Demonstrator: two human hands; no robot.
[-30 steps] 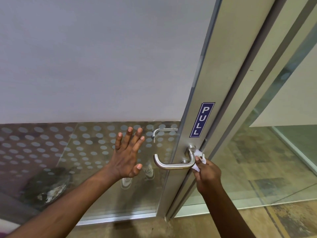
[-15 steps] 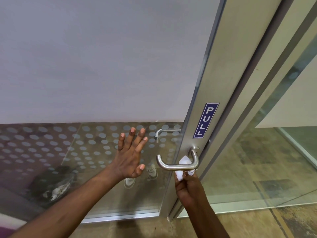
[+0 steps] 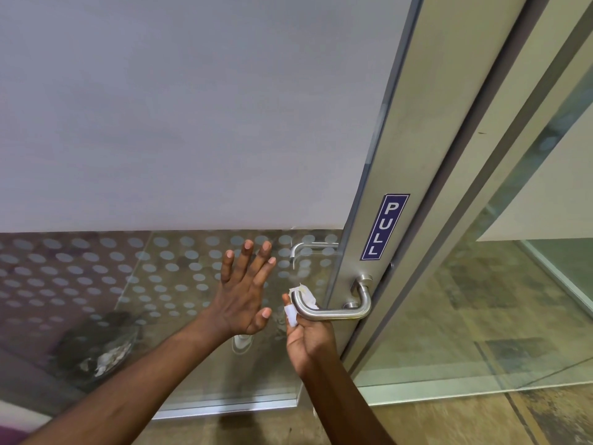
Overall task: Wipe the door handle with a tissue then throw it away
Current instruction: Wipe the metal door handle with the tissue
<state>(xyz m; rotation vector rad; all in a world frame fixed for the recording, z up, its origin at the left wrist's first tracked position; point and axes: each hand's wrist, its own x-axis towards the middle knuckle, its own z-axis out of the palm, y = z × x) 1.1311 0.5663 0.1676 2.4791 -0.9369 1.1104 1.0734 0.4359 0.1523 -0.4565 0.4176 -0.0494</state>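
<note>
A brushed metal door handle [image 3: 340,313] juts from the door's aluminium frame, below a blue PULL sign [image 3: 384,227]. My right hand [image 3: 306,337] comes from below and grips a white tissue [image 3: 300,303] wrapped around the handle's free left end. Part of the tissue is hidden behind the bar and my fingers. My left hand [image 3: 245,292] is flat against the glass door to the left of the handle, fingers spread, holding nothing.
The glass door [image 3: 160,284] has a frosted upper panel and a dotted band. Through the glass a dark bin [image 3: 96,348] with crumpled paper stands at lower left. A second handle [image 3: 308,248] shows on the far side. Tiled floor lies to the right.
My right hand with the tissue has slid leftward along the handle, from the base by the frame to the free curved end. My left hand stays on the glass.
</note>
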